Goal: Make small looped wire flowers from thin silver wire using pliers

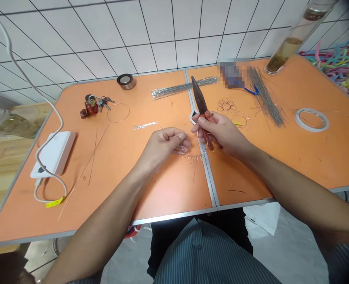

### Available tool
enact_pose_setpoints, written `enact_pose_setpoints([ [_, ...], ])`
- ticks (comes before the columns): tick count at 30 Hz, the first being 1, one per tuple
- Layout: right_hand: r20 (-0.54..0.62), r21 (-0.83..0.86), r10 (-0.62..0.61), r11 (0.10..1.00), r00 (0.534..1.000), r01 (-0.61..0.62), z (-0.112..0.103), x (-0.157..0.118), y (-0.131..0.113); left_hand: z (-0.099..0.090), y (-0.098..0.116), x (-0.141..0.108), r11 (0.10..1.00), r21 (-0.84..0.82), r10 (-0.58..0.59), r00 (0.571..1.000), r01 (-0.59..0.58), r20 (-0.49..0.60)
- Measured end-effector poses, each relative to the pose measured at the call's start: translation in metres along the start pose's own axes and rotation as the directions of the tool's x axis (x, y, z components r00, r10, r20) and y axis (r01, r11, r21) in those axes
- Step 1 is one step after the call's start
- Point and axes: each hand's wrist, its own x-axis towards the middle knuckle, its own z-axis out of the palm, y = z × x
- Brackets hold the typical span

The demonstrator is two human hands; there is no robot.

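My left hand (169, 144) pinches one end of a thin looped wire piece (194, 158), whose row of small loops stretches to the right over the seam of the orange table. In my right hand (218, 132) are long-nosed pliers (200, 98) with red handles, jaws pointing up and away from me. The pliers' jaws look closed and hold nothing visible. Part of the looped wire passes beneath my right hand, where I cannot make it out. Beyond that hand lie a flower-shaped wire piece (227, 105) and a fainter looped wire (242, 119).
Wire bundles (180, 88) (266, 96) lie at the back. A tape roll (126, 81), keys (96, 104), wire ring (118, 113) and white power bank (54, 154) with cable are leftward. On the right are white tape (312, 120) and a tall glass tube (286, 51).
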Motion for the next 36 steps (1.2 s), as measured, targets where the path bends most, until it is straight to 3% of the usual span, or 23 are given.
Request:
enact_pose_setpoints([
  [6, -0.084, -0.196, -0.021, 0.981, 0.996, 0.004, -0.008, 0.005, -0.002, -0.006, 0.006, 0.001, 0.999, -0.03, 0.032, 0.997, -0.034, -0.073],
  [11, -0.11, -0.489, -0.108, 0.871, 0.988, 0.041, -0.009, 0.006, -0.003, -0.011, 0.012, 0.002, 0.995, -0.075, 0.055, 0.986, -0.067, -0.158],
  [15, -0.071, -0.426, -0.104, 0.902, 0.992, 0.064, -0.011, 0.007, -0.002, -0.015, 0.016, 0.002, 0.991, -0.091, 0.078, 0.976, -0.098, -0.201],
  [21, -0.076, -0.235, 0.019, 0.971, 0.997, -0.037, -0.013, 0.006, -0.002, -0.019, 0.017, 0.003, 0.986, -0.11, 0.096, 0.966, -0.126, -0.242],
  [25, -0.053, -0.308, 0.031, 0.95, 0.998, -0.046, -0.013, 0.005, -0.001, -0.019, 0.016, 0.003, 0.984, -0.118, 0.104, 0.963, -0.137, -0.248],
  [27, -0.057, -0.479, -0.067, 0.877, 0.996, 0.031, -0.012, 0.005, -0.001, -0.02, 0.015, 0.004, 0.981, -0.124, 0.112, 0.959, -0.149, -0.261],
  [30, -0.029, -0.738, -0.24, 0.66, 0.97, 0.141, -0.009, 0.003, 0.0, -0.021, 0.014, 0.005, 0.974, -0.161, 0.108, 0.952, -0.159, -0.287],
  [36, 0.07, -0.955, -0.288, 0.256, 0.955, 0.147, -0.003, -0.006, 0.006, -0.023, 0.018, 0.009, 0.947, -0.294, 0.027, 0.943, -0.131, -0.333],
])
